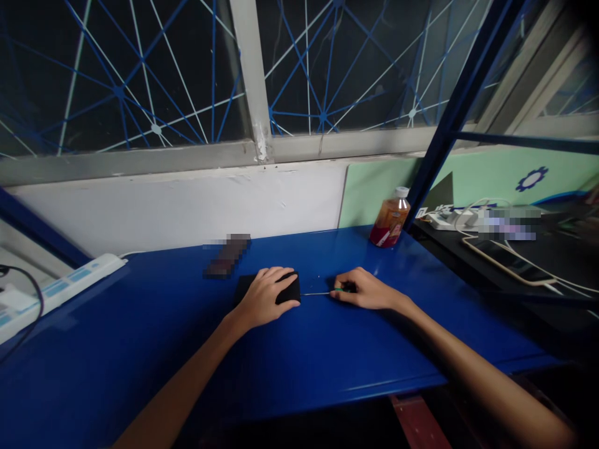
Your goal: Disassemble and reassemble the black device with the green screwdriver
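Observation:
My left hand lies over a flat black box on the blue table, fingers across its top and thumb at its near edge. To the right, my right hand is closed around the green handle of a small screwdriver. Its thin metal shaft points left, with the tip at or very near the box's right side; whether they touch I cannot tell. Most of the handle is hidden in my fingers, and much of the box is under my left hand.
Behind the box lies a dark, blurred-out object. A bottle of reddish drink stands at the table's back right. A white power strip sits on the left. A phone and cables rest on the black table at right. Blue frame posts flank the table.

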The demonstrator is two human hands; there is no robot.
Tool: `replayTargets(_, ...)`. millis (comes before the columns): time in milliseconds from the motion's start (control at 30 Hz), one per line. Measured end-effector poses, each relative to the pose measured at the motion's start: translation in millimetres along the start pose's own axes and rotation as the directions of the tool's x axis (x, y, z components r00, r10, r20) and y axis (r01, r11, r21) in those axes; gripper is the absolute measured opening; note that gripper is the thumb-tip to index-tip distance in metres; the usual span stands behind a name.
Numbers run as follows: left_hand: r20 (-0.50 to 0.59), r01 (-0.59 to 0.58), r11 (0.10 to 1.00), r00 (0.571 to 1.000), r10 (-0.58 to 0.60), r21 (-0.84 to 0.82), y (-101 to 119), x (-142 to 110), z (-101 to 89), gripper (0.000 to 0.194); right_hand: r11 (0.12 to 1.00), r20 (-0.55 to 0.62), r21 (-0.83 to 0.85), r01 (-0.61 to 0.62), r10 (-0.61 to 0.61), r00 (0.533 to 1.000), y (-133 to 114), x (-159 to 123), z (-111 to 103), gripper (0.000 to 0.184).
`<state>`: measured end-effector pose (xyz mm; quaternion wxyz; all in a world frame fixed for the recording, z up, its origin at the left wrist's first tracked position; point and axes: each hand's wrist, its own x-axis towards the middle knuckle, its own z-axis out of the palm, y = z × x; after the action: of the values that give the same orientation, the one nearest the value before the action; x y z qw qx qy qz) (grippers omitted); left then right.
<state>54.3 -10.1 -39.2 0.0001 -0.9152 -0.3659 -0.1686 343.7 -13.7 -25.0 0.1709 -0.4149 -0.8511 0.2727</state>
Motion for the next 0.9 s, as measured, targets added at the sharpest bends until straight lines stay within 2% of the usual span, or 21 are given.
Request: replayTargets(900,-0.006,0.001,1.0,1.0,-0.001,-0.006,2.2,-0.4,-1.6,0.052,0.999,-0.017,-0.046,0.026,-0.026,1.0,-1.3,-1.8,-4.5,0.029)
